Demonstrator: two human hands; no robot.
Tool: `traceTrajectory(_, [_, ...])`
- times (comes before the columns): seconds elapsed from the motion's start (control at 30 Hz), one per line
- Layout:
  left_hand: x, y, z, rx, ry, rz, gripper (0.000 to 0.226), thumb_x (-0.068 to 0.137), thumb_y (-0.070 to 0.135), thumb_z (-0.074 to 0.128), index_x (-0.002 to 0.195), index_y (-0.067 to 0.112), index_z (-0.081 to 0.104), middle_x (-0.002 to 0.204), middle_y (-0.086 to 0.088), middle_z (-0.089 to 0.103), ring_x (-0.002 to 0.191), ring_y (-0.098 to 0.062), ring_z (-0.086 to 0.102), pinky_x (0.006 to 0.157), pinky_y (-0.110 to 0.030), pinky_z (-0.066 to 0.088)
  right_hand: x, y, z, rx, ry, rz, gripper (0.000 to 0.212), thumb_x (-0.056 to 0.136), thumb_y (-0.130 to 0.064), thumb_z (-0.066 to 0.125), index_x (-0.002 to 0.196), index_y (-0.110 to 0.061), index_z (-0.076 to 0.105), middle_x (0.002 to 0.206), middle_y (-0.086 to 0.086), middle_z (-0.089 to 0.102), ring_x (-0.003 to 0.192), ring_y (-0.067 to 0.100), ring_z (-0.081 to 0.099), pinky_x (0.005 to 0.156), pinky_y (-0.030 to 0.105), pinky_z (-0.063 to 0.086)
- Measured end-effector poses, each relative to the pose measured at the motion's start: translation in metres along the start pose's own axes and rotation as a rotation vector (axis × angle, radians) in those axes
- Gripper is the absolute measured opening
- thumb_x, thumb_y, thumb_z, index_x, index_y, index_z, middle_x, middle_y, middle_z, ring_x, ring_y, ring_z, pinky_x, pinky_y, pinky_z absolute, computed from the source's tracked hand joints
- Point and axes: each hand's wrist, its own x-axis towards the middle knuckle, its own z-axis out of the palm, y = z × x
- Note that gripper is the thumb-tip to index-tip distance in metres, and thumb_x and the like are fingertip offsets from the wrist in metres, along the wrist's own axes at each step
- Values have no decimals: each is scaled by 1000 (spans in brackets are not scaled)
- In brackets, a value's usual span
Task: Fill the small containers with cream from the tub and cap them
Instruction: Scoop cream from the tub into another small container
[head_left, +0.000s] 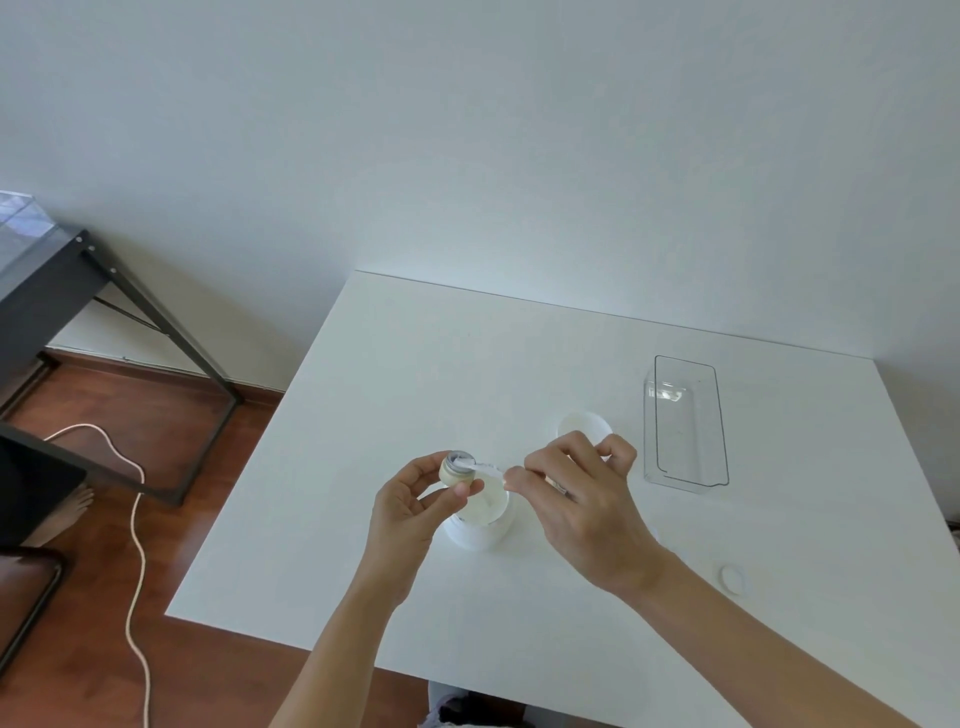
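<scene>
Head view, left hand (415, 501): fingers clamp round beige jar (455, 467).
Right hand (576, 499): pinches flat white spatula (483, 466), tip seemingly in jar.
Tub (480, 525): round, white, open.

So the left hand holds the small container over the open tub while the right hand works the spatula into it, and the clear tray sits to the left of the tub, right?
Not quite. The head view shows the clear tray to the right of the tub, not left. The rest holds: left hand, small container, right hand, spatula.

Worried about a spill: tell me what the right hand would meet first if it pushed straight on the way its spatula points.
Probably the small jar in the left hand; the spatula tip is already at its mouth.
</scene>
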Motion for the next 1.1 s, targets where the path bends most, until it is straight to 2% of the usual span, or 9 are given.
traceTrajectory(0.1, [1, 0, -1, -3, -3, -2, 39, 79, 16, 80, 117, 13, 70, 118, -8, 75, 109, -29, 73, 102, -40, 50, -1, 3, -2, -7, 19, -4, 30, 86, 1, 54, 79, -24, 69, 74, -11, 56, 77, 14, 50, 73, 34, 21])
traceTrajectory(0.27, [1, -1, -3, -4, -7, -1, 40, 78, 17, 80, 117, 13, 70, 118, -7, 75, 109, -29, 73, 103, -40, 49, 0, 4, -9, 23, 28, 33, 23, 83, -2, 64, 77, -24, 69, 74, -11, 58, 76, 13, 48, 75, 32, 18])
traceTrajectory(0.33, [1, -2, -4, -7, 4, 4, 38, 79, 14, 78, 116, 13, 70, 118, -6, 75, 109, -29, 73, 102, -41, 49, 1, 4, -10, 84, 30, 144, 19, 83, -7, 67, 76, -25, 67, 75, -11, 58, 76, 12, 49, 77, 30, 16])
traceTrajectory(0.43, [1, -3, -8, -15, 18, 6, 34, 80, 12, 76, 113, 18, 72, 118, -5, 75, 108, -29, 74, 99, -37, 50, 2, 10, -5, 191, -14, 412, 13, 87, -17, 65, 77, -25, 67, 77, -11, 56, 75, 11, 49, 78, 29, 16])
traceTrajectory(0.53, [0, -5, -13, -14, 26, 8, 33, 81, 11, 75, 113, 19, 71, 118, -4, 75, 109, -29, 73, 99, -36, 50, 2, 11, 10, 212, -183, 559, 15, 85, -16, 68, 75, -26, 67, 77, -11, 57, 75, 14, 53, 75, 28, 15])
traceTrajectory(0.63, [-1, -8, -16, -9, 36, 7, 35, 82, 10, 74, 115, 17, 69, 119, -3, 75, 110, -29, 73, 102, -39, 48, -1, 5, 32, 174, -381, 498, 11, 83, -17, 72, 74, -23, 69, 76, -7, 59, 74, 21, 56, 73, 31, 18])
traceTrajectory(0.77, [-4, -8, -20, 7, 52, 8, 35, 81, 10, 76, 114, 17, 69, 118, -4, 75, 110, -29, 73, 103, -41, 47, 0, -7, 60, 74, -546, 417, 12, 79, -17, 75, 68, -19, 69, 73, -3, 58, 70, 23, 55, 72, 34, 20])
traceTrajectory(0.93, [-6, -6, -27, -5, 80, 17, 35, 78, 10, 78, 112, 17, 70, 115, -3, 75, 110, -30, 73, 103, -42, 47, -5, -14, 86, 99, -759, 378, 16, 92, -15, 53, 87, -22, 67, 91, -5, 56, 91, 21, 48, 74, 33, 13])
traceTrajectory(1.1, [-7, -6, -30, -13, 90, 23, 33, 77, 9, 79, 108, 20, 71, 112, -3, 75, 108, -29, 74, 100, -40, 49, -5, -14, 85, 222, -813, 513, 14, 92, -20, 55, 83, -24, 64, 86, -8, 48, 91, 20, 50, 65, 32, 7])
